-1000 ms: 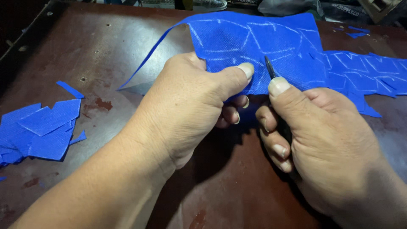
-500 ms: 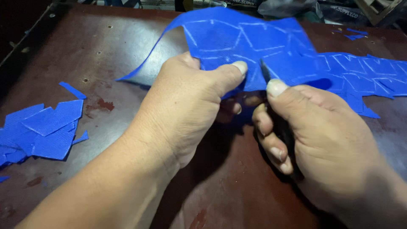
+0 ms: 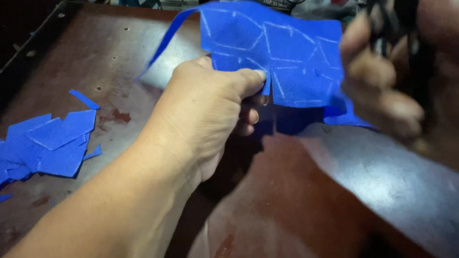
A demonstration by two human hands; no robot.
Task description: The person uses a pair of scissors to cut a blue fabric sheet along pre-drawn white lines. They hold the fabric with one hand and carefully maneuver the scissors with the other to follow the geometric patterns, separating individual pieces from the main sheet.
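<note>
Up front, the left hand [image 3: 205, 107] pinches the lower edge of a blue fabric sheet [image 3: 272, 57], thumb on top and fingers curled beneath, lifting it clear of the dark brown table [image 3: 334, 191]. White chalk lines cross the sheet in irregular shapes, and a short slit runs up from the bottom edge just right of the thumb tip. A narrow blue strip [image 3: 167, 40] trails from the sheet's upper left corner down toward the table.

Close to the lens at upper right, the right hand [image 3: 387, 86] is heavily blurred. Its fingers are bent around something dark, possibly scissor handles [image 3: 406, 38], though the blur makes that uncertain, and I cannot tell how tightly it grips. It overlaps the sheet's right edge in the view.

At the left edge of the table lies a pile of cut blue pieces [image 3: 48, 143], well apart from both hands, with one loose sliver [image 3: 83, 99] just above it. Between the pile and the left forearm the table surface is bare, as is the wide stretch below the sheet toward the lower right. The table's far left rim runs diagonally past a few small holes.
</note>
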